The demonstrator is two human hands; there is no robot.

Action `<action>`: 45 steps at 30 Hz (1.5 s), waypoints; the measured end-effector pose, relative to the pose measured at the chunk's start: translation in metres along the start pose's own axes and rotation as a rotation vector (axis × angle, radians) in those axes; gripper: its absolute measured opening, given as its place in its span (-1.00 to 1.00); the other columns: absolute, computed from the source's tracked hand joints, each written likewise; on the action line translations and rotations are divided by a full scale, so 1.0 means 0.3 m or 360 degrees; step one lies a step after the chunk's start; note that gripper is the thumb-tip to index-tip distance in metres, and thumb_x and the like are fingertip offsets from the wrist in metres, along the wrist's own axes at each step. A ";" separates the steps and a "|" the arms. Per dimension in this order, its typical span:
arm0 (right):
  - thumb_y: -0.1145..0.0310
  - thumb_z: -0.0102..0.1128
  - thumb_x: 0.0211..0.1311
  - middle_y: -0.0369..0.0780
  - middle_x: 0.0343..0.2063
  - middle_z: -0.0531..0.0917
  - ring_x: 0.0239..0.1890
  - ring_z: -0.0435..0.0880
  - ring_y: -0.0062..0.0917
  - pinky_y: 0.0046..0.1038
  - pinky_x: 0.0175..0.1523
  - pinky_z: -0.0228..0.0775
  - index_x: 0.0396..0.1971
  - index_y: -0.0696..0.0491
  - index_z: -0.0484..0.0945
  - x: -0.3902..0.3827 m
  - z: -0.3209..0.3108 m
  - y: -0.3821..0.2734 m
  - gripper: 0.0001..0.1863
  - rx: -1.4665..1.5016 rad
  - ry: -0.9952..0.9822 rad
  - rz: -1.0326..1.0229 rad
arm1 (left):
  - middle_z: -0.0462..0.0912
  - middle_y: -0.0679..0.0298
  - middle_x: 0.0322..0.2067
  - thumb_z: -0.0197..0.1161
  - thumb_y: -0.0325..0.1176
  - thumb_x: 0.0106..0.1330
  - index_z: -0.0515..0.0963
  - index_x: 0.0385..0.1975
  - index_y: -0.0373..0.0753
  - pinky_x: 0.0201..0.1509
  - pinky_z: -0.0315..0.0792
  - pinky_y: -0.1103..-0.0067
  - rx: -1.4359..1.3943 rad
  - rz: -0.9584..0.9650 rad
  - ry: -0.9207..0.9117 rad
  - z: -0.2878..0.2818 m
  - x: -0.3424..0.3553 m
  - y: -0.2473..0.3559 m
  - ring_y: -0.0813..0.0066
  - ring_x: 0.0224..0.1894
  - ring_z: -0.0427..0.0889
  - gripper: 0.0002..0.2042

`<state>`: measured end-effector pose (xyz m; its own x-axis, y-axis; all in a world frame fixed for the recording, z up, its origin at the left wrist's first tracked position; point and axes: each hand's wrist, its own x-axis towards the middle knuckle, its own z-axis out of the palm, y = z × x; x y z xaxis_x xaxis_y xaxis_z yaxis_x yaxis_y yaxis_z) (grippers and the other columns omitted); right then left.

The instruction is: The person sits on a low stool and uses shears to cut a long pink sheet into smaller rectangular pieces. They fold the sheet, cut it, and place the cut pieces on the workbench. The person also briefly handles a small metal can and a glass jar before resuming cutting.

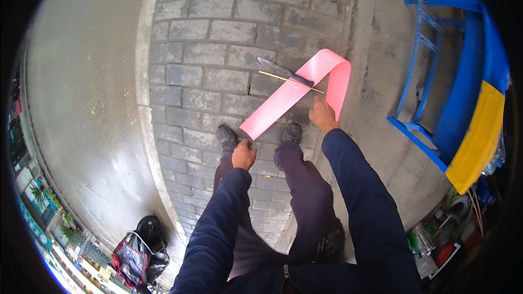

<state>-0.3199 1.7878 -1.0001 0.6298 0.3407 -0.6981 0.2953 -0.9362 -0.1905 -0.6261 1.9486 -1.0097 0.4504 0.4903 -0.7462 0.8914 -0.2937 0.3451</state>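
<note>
A wide, flexible pink strip [286,101] stretches diagonally in front of me and bends back on itself at its far end. My left hand [244,155] is closed at the near end of the strip, its fingertips at the corner. Beside the bent-back part is my right hand [323,114], fingers curled; what they grip, if anything, is hidden. A knife [277,68] with a dark handle points away to the left, its handle over the strip. Across the strip runs a thin pale stick [280,78], its right end close to my right hand.
Grey paving bricks [210,54] lie underfoot, with a kerb [143,65] and wet concrete to the left. At right stands a blue metal frame [419,60] with a yellow panel [476,139]. Bags [133,256] sit at lower left; assorted items [427,242] crowd the lower right.
</note>
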 end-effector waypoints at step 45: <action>0.19 0.08 0.51 -0.19 0.40 0.40 0.43 0.38 -0.39 -0.32 0.48 0.23 0.46 -0.03 0.24 -1.172 -1.018 -0.761 -0.41 0.1239 0.0040 -0.1015 | 0.53 0.41 -0.12 0.25 -0.38 0.51 0.43 0.17 -0.40 0.06 0.42 0.67 -0.0915 0.1473 -0.1042 -1.429 -0.776 0.978 0.72 -0.08 0.43 -0.66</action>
<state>-0.3893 1.9080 -0.5005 0.5353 0.7913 -0.2954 0.0365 -0.3710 -0.9279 -0.4480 2.1001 -0.4907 0.9514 -0.2508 -0.1788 0.2250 0.1695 0.9595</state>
